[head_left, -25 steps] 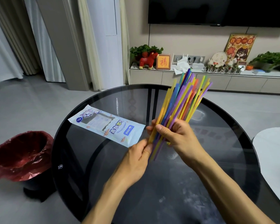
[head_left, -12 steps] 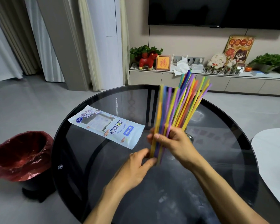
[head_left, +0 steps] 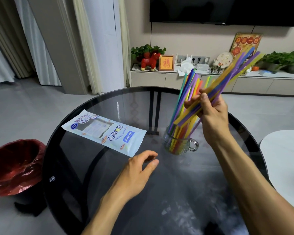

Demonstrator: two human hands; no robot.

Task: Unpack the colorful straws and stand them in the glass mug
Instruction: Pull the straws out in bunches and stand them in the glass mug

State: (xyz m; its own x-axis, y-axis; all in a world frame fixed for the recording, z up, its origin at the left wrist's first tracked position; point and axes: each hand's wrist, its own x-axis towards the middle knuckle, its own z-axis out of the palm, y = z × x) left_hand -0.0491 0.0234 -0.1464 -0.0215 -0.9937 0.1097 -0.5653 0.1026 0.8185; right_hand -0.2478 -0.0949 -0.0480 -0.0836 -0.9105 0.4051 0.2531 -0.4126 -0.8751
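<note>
Right hand [head_left: 212, 116] raised, clutching straws [head_left: 227, 78]

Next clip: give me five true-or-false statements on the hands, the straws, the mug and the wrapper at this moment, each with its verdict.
1. Some straws already stand in the glass mug. True.
2. The right hand holds a bunch of straws above the mug. True.
3. The left hand is gripping the wrapper. False: it is open and empty, hovering above the table near the wrapper.
4. The wrapper lies in the red-lined bin. False: it lies flat on the table.
5. The mug's handle points away from the wrapper. True.
</note>
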